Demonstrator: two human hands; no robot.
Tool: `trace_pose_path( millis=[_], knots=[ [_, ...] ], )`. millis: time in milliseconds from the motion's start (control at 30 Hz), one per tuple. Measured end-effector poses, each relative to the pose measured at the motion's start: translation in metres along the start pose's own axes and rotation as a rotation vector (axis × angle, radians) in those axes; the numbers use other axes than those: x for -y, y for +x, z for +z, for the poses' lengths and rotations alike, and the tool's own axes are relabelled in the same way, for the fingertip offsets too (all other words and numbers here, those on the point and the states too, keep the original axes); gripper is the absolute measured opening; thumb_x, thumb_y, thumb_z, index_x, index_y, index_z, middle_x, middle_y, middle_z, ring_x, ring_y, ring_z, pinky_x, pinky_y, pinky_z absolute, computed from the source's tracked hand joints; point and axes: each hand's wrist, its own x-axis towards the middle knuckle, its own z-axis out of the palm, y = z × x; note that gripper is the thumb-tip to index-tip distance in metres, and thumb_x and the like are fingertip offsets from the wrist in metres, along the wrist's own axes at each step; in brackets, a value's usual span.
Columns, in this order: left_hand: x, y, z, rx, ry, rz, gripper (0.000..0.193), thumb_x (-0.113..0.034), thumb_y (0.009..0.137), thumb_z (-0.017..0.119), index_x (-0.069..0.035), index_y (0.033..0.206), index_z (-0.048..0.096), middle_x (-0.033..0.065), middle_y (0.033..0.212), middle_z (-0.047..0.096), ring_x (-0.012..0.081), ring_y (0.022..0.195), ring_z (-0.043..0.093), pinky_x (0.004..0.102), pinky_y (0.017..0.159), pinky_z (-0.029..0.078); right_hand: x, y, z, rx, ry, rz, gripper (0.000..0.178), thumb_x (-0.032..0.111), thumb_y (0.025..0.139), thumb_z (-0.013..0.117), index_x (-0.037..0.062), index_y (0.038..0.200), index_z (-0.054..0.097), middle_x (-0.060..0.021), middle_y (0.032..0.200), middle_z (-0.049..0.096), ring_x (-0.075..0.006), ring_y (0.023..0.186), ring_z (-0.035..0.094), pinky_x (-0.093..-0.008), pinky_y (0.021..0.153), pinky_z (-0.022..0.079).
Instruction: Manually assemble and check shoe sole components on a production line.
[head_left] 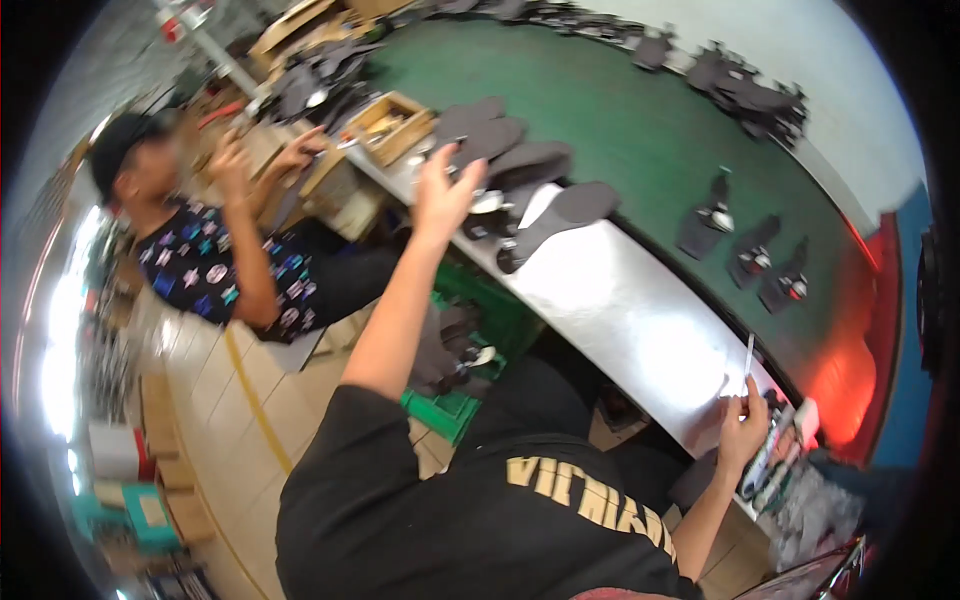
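My left hand (445, 195) is raised at the left end of the metal work surface, its fingers spread and nothing in them. Next to it lie several dark grey sandal soles (535, 165), overlapping at the edge of the green table. One sole (580, 205) juts out over the metal, close to a white patch. At the right end, my right hand (742, 430) grips a slim, pale, pen-like tool (749, 355) that points away from me. What kind of tool it is cannot be made out.
Three sandals (706, 228) stand apart on the green table (620, 120); more pile up along its far edge. A co-worker (215, 245) sits at left, hands raised, by a wooden box (393, 128). A green crate (440, 413) holds sandals below. Plastic bags (820, 505) lie at right.
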Motion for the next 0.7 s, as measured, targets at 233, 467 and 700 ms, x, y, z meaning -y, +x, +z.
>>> trace_pose_path(
  millis=[233, 467, 700],
  knots=[
    [-0.111, -0.040, 0.123, 0.397, -0.321, 0.275, 0.038, -0.023, 0.080, 0.072, -0.006, 0.114, 0.065, 0.0120, 0.109, 0.065, 0.0240, 0.095, 0.062, 0.0328, 0.079, 0.049, 0.005, 0.002, -0.003, 0.006, -0.160, 0.114, 0.036, 0.012, 0.081, 0.064, 0.0077, 0.117, 0.064, -0.0113, 0.086, 0.054, -0.0265, 0.074, 0.057, -0.0375, 0.068, 0.047],
    [-0.147, -0.056, 0.338, 0.480, 0.012, 0.345, 0.052, -0.041, 0.082, 0.067, -0.014, 0.126, 0.059, 0.0173, 0.126, 0.058, 0.0305, 0.123, 0.050, 0.0458, 0.100, 0.040, 0.004, -0.002, -0.014, -0.054, 0.001, 0.194, 0.030, 0.018, 0.079, 0.070, 0.0143, 0.109, 0.070, -0.0093, 0.088, 0.049, -0.0247, 0.071, 0.056, -0.0351, 0.065, 0.047],
    [-0.134, -0.077, 0.344, 0.402, -0.027, 0.518, 0.028, -0.027, 0.082, 0.067, -0.012, 0.104, 0.063, 0.0102, 0.105, 0.062, 0.0321, 0.105, 0.056, 0.0524, 0.090, 0.042, 0.002, -0.009, -0.022, -0.131, 0.183, 0.254, 0.040, 0.015, 0.079, 0.070, 0.0122, 0.118, 0.065, -0.0091, 0.089, 0.051, -0.0204, 0.067, 0.055, -0.0314, 0.055, 0.046]
  ],
)
